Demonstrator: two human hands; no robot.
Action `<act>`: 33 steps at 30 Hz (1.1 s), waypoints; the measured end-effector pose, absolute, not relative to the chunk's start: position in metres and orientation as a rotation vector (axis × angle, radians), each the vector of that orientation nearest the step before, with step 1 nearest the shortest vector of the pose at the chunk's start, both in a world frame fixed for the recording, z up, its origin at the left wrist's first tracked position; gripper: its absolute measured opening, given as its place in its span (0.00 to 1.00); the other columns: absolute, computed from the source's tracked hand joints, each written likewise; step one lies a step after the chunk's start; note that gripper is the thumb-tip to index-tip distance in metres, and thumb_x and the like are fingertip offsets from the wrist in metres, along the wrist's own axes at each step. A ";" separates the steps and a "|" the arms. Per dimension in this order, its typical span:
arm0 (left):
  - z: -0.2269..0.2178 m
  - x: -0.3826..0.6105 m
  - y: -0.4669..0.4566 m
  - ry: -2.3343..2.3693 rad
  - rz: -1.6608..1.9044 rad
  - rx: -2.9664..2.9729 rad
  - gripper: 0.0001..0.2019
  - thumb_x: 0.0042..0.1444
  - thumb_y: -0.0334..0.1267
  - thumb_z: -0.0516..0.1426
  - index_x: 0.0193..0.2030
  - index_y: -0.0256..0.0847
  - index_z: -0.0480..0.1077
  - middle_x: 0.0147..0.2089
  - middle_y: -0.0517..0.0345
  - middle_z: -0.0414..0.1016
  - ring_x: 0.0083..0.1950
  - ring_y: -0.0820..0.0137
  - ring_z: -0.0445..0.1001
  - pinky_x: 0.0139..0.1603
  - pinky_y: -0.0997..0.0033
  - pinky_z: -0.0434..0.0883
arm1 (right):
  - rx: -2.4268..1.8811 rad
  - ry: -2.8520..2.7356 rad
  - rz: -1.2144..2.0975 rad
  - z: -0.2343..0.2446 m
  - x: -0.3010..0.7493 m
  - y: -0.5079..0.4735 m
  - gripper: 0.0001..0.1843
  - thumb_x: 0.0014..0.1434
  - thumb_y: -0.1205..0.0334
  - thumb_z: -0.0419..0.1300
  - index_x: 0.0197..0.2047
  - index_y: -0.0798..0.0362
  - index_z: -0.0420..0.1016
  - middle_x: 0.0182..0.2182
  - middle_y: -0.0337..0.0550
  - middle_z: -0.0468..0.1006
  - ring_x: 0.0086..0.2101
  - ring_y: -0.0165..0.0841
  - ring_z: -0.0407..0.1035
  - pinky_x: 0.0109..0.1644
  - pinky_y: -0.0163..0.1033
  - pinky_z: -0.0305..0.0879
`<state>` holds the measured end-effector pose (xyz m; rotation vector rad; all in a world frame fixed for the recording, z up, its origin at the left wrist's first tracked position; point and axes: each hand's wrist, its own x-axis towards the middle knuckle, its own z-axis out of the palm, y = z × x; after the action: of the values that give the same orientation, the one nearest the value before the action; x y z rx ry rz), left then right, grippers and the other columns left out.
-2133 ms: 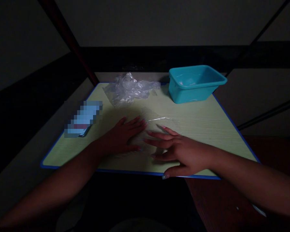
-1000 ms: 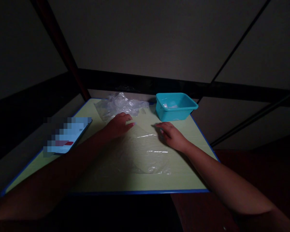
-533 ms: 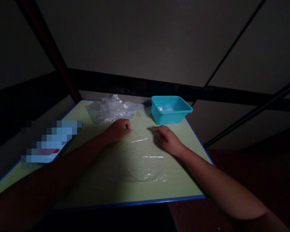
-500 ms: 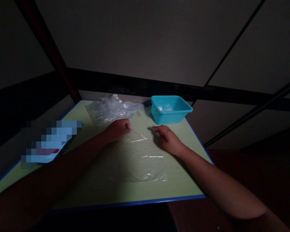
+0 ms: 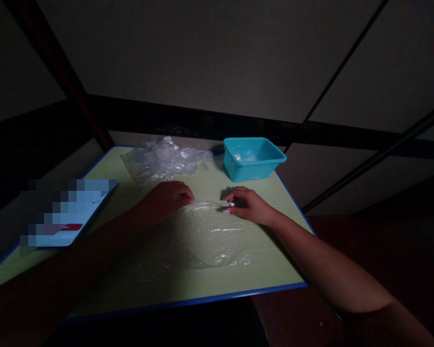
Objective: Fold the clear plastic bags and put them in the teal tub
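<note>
A flat device (image 5: pixel 88 209) lies left on the table (image 5: pixel 271 267); crumpled plastic (image 5: pixel 166 164) sits beyond my left hand (image 5: pixel 168 198), fingers pinching a clear plastic sheet's (image 5: pixel 220 243) far edge. Only that edge looks gathered; the rest lies spread. My right hand (image 5: pixel 251 206) curls around it, grip unclear, near a turquoise tub (image 5: pixel 251 172).

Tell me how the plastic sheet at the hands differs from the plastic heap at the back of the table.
The plastic sheet lies mostly flat; the plastic heap is crumpled and bunched up. The sheet's far edge runs between the left hand and right hand; the heap sits near the back of the table. The sheet lets the tabletop show through plainly; the heap looks cloudier. Both are thin, shiny plastic.
</note>
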<state>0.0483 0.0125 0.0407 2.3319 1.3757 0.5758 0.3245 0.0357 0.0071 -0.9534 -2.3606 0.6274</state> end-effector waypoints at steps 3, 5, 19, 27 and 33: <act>0.042 0.051 0.001 1.329 0.548 2.428 0.13 0.57 0.41 0.51 0.32 0.41 0.75 0.35 0.55 0.78 0.38 0.64 0.75 0.41 0.65 0.68 | -0.845 -2.371 0.591 0.009 0.323 0.033 0.09 0.54 0.61 0.67 0.38 0.54 0.77 0.34 0.45 0.77 0.37 0.36 0.69 0.43 0.42 0.63; 0.041 0.051 -0.004 1.300 0.518 2.518 0.13 0.59 0.38 0.50 0.32 0.40 0.75 0.35 0.55 0.78 0.39 0.64 0.74 0.42 0.64 0.68 | -0.786 -2.375 0.574 0.010 0.322 0.031 0.05 0.56 0.63 0.65 0.37 0.53 0.77 0.32 0.45 0.77 0.37 0.36 0.69 0.42 0.41 0.64; 0.013 0.058 -0.027 1.090 0.377 2.960 0.08 0.62 0.34 0.54 0.33 0.41 0.74 0.33 0.56 0.75 0.37 0.63 0.70 0.40 0.61 0.61 | -0.829 -2.567 0.355 0.014 0.321 0.024 0.05 0.60 0.67 0.59 0.37 0.51 0.76 0.33 0.42 0.76 0.37 0.36 0.68 0.40 0.42 0.57; 0.016 0.053 -0.026 1.138 0.589 2.807 0.21 0.65 0.53 0.48 0.41 0.39 0.75 0.40 0.50 0.76 0.42 0.61 0.72 0.45 0.58 0.66 | -1.006 -2.531 0.219 0.033 0.320 0.013 0.13 0.66 0.62 0.51 0.46 0.54 0.75 0.42 0.52 0.75 0.45 0.43 0.68 0.48 0.49 0.61; 0.000 0.048 -0.019 1.309 0.462 2.847 0.24 0.66 0.49 0.47 0.64 0.43 0.64 0.70 0.47 0.57 0.71 0.50 0.51 0.66 0.43 0.51 | -1.088 -2.874 0.225 0.035 0.318 -0.008 0.31 0.69 0.52 0.45 0.71 0.53 0.45 0.69 0.55 0.48 0.67 0.46 0.44 0.66 0.64 0.39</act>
<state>0.0483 -0.0192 0.0002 2.8468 1.3087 0.4624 0.3178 -0.0082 0.0349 -1.0876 -2.8738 0.2250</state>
